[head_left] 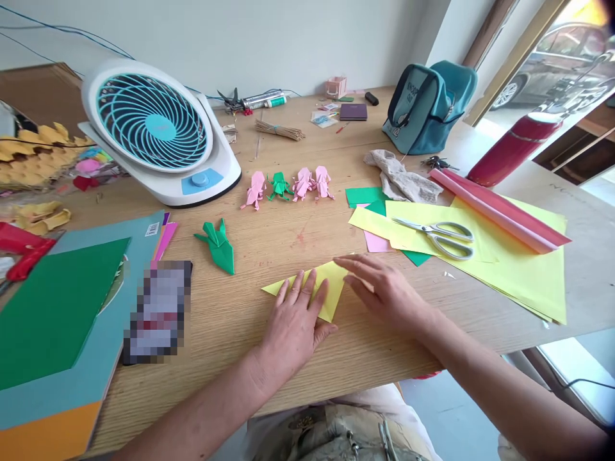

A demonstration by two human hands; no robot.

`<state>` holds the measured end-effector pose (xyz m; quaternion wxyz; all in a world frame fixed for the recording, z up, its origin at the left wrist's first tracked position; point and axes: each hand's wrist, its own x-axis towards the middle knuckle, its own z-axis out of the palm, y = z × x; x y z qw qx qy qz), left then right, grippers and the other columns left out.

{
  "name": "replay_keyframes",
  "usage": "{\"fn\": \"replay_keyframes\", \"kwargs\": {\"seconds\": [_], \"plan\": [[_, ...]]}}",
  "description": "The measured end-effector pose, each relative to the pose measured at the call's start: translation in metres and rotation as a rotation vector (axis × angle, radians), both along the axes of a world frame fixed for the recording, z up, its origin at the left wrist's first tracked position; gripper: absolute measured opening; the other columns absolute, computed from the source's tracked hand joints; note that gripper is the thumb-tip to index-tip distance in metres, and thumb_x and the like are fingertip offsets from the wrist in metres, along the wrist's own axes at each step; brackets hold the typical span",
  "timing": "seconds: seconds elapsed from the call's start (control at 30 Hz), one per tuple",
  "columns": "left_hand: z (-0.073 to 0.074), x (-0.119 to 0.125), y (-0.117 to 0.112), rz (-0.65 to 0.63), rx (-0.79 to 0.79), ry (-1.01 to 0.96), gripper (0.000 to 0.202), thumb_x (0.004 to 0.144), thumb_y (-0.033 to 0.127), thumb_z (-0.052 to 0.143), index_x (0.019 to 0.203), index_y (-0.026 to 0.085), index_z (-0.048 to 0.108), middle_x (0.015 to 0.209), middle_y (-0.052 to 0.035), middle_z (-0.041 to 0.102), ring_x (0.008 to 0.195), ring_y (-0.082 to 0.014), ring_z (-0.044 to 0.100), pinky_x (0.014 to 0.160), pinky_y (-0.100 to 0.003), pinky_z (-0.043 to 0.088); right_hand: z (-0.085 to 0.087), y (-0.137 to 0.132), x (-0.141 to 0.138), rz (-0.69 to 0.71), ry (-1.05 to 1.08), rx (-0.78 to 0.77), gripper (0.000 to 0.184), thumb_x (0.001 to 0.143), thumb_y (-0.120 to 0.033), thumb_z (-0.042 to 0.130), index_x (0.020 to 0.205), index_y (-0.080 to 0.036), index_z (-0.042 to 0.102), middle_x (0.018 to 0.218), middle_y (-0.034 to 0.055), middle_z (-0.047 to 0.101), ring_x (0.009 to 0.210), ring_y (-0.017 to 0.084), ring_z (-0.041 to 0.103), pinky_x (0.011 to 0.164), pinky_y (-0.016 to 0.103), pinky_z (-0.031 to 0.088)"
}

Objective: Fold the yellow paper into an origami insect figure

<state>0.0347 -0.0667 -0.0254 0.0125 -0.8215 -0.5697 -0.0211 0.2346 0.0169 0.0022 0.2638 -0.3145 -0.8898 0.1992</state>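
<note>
A folded yellow sheet of paper [336, 291] lies on the wooden table in front of me, pointed at its left end. My left hand [295, 314] rests flat on it with the fingers spread, hiding its lower left part. At the paper's right edge, my right hand [379, 285] touches it with outstretched fingertips. A green folded paper figure [218, 246] lies to the left. Farther back are several small paper figures, among them a pink one [255, 190] and a green one [280, 186].
Silver scissors [446, 237] lie on yellow sheets [533, 282] at the right, beside a rolled pink-red sheet [504, 214]. A white fan [223, 153], teal bag [423, 109] and red bottle [512, 150] stand behind. A phone [161, 314] and green paper [62, 307] are at left.
</note>
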Motion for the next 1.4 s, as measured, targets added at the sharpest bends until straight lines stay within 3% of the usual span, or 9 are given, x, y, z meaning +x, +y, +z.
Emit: {"fn": "replay_keyframes", "kwargs": {"seconds": [0.13,0.23,0.43,0.63,0.87,1.1,1.4], "plan": [[-0.010,-0.004,-0.002,-0.004,0.004,-0.069,0.073,0.093,0.057,0.050,0.147,0.008,0.042,0.153,-0.0197,0.043,0.144,-0.0368,0.035,0.114,-0.054,0.034,-0.012,-0.016,-0.019,0.212,-0.133,0.039,0.057,0.102,-0.040,0.042,0.148,-0.008,0.039,0.153,0.0195,0.043,0.143,0.028,0.039,0.116,0.049,0.037],[-0.012,-0.005,-0.002,-0.011,0.004,-0.108,0.066,0.096,0.052,0.046,0.148,0.011,0.040,0.153,-0.0171,0.042,0.145,-0.0344,0.034,0.114,-0.054,0.033,-0.020,-0.022,-0.027,0.252,-0.184,0.062,0.066,0.101,-0.046,0.041,0.151,-0.005,0.032,0.157,0.0220,0.034,0.148,0.030,0.029,0.119,0.053,0.032],[-0.007,-0.004,-0.002,-0.013,-0.024,-0.085,0.073,0.095,0.053,0.047,0.152,0.009,0.032,0.156,-0.0182,0.038,0.144,-0.0379,0.033,0.114,-0.056,0.033,-0.032,-0.020,-0.028,0.198,-0.238,0.045,0.071,0.101,-0.049,0.039,0.154,-0.003,0.026,0.157,0.0258,0.029,0.151,0.031,0.021,0.119,0.055,0.030],[-0.005,-0.003,-0.002,0.012,-0.045,-0.057,0.071,0.097,0.053,0.042,0.152,0.009,0.033,0.157,-0.0187,0.036,0.147,-0.0358,0.030,0.116,-0.055,0.031,-0.035,-0.016,-0.025,0.113,-0.344,0.059,0.072,0.100,-0.050,0.039,0.154,-0.004,0.027,0.160,0.0203,0.025,0.151,0.029,0.020,0.121,0.050,0.026],[-0.001,-0.003,-0.006,0.080,-0.016,-0.009,0.077,0.090,0.060,0.052,0.153,0.020,0.033,0.161,-0.0184,0.026,0.146,-0.0460,0.023,0.109,-0.069,0.031,-0.037,-0.016,-0.020,0.015,-0.387,0.124,0.066,0.099,-0.047,0.043,0.150,-0.006,0.036,0.160,0.0222,0.025,0.151,0.031,0.019,0.120,0.055,0.026],[0.000,-0.002,-0.008,0.179,-0.009,-0.014,0.085,0.082,0.072,0.052,0.153,0.032,0.033,0.159,-0.0217,0.027,0.142,-0.0528,0.026,0.105,-0.075,0.028,-0.038,-0.014,-0.018,-0.113,-0.485,0.136,0.076,0.097,-0.055,0.043,0.150,-0.001,0.036,0.159,0.0285,0.020,0.150,0.038,0.018,0.118,0.057,0.024],[0.002,-0.002,-0.008,0.183,-0.039,0.004,0.088,0.080,0.071,0.056,0.154,0.029,0.032,0.159,-0.0229,0.027,0.143,-0.0525,0.025,0.106,-0.075,0.027,-0.039,-0.011,-0.015,-0.149,-0.491,0.139,0.075,0.098,-0.054,0.039,0.150,-0.001,0.033,0.159,0.0279,0.023,0.151,0.036,0.018,0.119,0.056,0.023]]}}
